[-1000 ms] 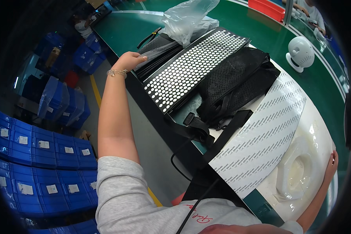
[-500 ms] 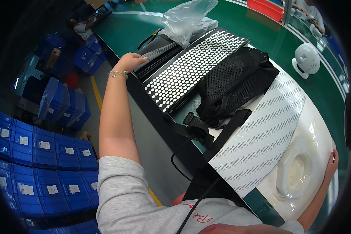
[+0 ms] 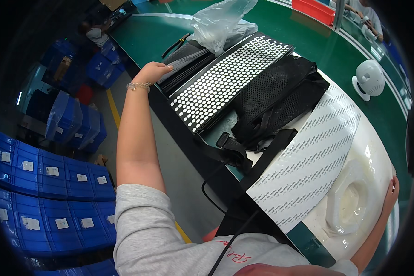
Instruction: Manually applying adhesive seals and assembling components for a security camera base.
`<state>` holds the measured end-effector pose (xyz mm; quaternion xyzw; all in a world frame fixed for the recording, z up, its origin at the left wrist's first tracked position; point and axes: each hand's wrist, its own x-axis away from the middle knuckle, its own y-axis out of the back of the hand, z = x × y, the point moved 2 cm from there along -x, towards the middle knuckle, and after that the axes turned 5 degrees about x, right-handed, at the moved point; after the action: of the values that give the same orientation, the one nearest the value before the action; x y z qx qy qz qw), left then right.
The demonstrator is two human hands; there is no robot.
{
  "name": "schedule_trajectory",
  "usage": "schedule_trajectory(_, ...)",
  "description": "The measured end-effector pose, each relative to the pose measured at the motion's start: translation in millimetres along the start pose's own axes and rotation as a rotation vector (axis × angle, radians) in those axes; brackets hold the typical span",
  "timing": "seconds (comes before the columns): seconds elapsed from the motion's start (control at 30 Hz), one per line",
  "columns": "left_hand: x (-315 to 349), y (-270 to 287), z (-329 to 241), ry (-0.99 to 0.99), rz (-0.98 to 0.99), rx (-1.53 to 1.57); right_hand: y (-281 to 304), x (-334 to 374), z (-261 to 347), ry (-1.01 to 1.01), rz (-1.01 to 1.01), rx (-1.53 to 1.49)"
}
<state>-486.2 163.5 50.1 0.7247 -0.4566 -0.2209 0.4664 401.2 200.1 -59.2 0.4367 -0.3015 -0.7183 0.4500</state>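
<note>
My left hand (image 3: 152, 73) pinches the edge of a clear plastic bag (image 3: 186, 60), its film stretched toward the bunched part of the bag behind. Beneath the film are dark flat pieces. Beside them lies a black panel with rows of white dots (image 3: 230, 78). Next to it is a heap of black mesh fabric with straps and a buckle (image 3: 276, 96). My right hand (image 3: 391, 195) rests along the right edge of a large white moulded shell (image 3: 372, 152), fingers partly visible. A white sheet with printed rows (image 3: 303, 170) covers the shell's left side.
A rounded white device (image 3: 370, 78) stands on the green work surface (image 3: 280, 23) at far right. Pliers (image 3: 175, 46) lie at the far left edge. Blue crates (image 3: 50, 175) line the left floor. Two people work farther off. A black cable hangs near my body.
The rounded white device has shifted a little to the right and nearer. My hands, the bag and the shell stay essentially in place.
</note>
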Motion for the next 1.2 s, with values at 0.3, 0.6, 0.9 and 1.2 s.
schedule_trajectory(0.3, 2.0, 0.3, -3.3, 0.012, -0.014, -0.006, -1.0, 0.0, -2.6, 0.015, -0.017, -0.018)
schedule_trajectory(0.6, 1.4, -3.0, 2.2, -0.018, -0.031, -0.026, -0.3, -0.8, 0.7, 0.017, 0.001, 0.014)
schedule_trajectory(0.9, 6.9, -3.3, -0.2, -0.011, -0.009, -0.02, -2.5, -2.3, -7.5, 0.007, -0.011, -0.022)
schedule_trajectory(1.2, -1.1, -3.2, 2.6, -0.001, -0.06, -0.011, -0.4, 3.0, -2.8, -0.034, 0.024, -0.059)
